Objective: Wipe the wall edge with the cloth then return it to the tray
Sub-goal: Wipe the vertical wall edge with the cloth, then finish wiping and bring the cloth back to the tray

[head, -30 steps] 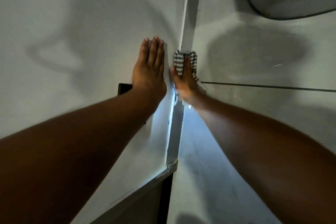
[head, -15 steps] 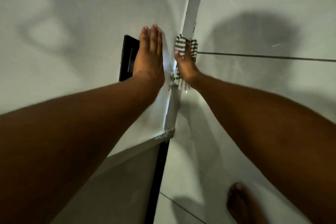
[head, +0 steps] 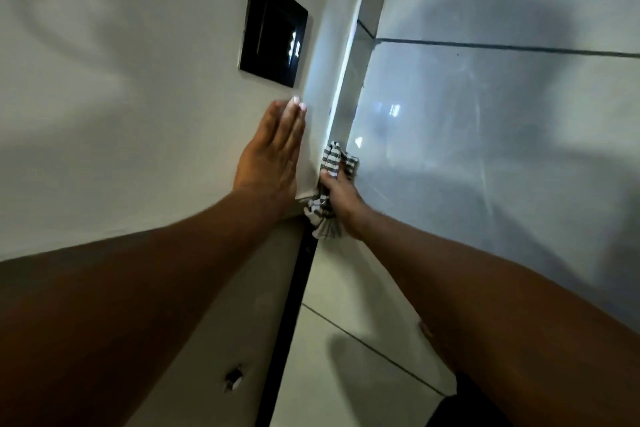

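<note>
My right hand [head: 341, 196] presses a grey-and-white striped cloth [head: 332, 163] against the vertical wall edge [head: 343, 87], low down near where the white wall ends. The cloth bunches above my fingers and a tail of it hangs below my wrist. My left hand [head: 273, 156] lies flat on the white wall just left of the edge, fingers together and pointing up, holding nothing. No tray is in view.
A black switch plate [head: 273, 31] sits on the white wall above my left hand. Glossy grey tiles [head: 485, 149] with dark grout lines cover the wall right of the edge. A dark vertical strip [head: 291, 322] runs down below the cloth.
My right hand has slid the cloth down the edge toward the bottom of the white wall. The view has tilted down, so the switch plate now shows fully above my left hand.
</note>
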